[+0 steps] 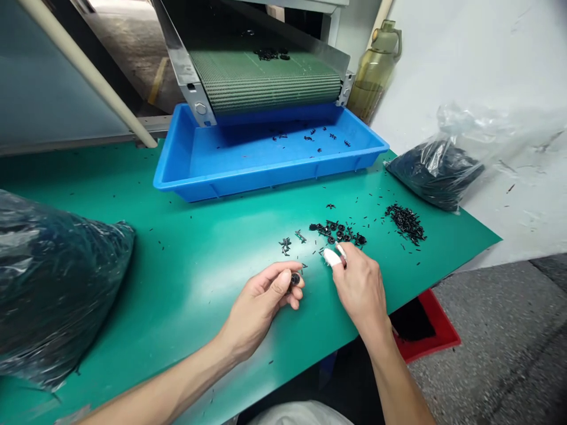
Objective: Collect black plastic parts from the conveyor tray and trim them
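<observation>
My left hand (270,289) is closed around a small round black plastic part (295,278), pinched between thumb and fingers above the green table. To its right, my right hand (358,277) has white coverings on the thumb and a fingertip, the two held close together. Whether anything sits between them is too small to tell. Just beyond the right fingertips lies a pile of black plastic parts (339,231), some with round heads. Small black pieces (286,245) lie loose beyond the left hand.
A blue tray (274,183) with scattered black parts stands under the green conveyor belt's end (274,88). Filled plastic bags stand left (57,283) and right (436,171). A heap of short black pins (405,224) lies at right. A red tray (447,333) sits below the table (177,324).
</observation>
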`<state>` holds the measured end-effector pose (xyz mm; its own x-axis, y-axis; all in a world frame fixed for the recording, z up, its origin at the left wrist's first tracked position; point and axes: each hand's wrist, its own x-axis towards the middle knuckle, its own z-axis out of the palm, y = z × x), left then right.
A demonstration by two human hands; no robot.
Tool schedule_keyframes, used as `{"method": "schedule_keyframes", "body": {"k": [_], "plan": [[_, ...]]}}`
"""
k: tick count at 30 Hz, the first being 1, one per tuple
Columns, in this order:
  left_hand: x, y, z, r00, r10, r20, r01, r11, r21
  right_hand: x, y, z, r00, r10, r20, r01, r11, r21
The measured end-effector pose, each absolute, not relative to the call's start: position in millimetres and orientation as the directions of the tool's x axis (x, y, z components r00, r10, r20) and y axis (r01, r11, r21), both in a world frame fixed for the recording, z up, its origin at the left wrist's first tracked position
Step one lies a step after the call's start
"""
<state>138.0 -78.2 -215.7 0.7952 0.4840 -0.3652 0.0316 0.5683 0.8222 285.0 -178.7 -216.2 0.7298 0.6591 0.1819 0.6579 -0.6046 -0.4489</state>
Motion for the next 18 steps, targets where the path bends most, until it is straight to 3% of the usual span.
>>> {"method": "schedule_keyframes", "body": {"k": [3, 6, 12, 18], "plan": [[138, -77, -214, 0.812, 0.451, -0.371, 0.017, 0.616, 0.787, 296, -165, -217, 0.749, 0.639, 0.174, 0.654, -0.672, -0.347], [138, -75, -211, 0.827, 0.425, -0.369, 0.022, 0.631, 0.775, 299, -162, -217, 0.730, 0.662, 0.169, 0.674, -0.658, -0.337], [141, -74, -209, 0.830, 0.377, -0.410, 0.093, 0.633, 0.769, 279, -186, -200, 0.488, 0.849, 0.205, 0.728, -0.266, -0.632], [138, -72, -215, 0.849, 0.341, -0.403, 0.129, 0.607, 0.784, 255, -200, -183, 0.314, 0.939, 0.142, 0.715, -0.135, -0.686]]}}
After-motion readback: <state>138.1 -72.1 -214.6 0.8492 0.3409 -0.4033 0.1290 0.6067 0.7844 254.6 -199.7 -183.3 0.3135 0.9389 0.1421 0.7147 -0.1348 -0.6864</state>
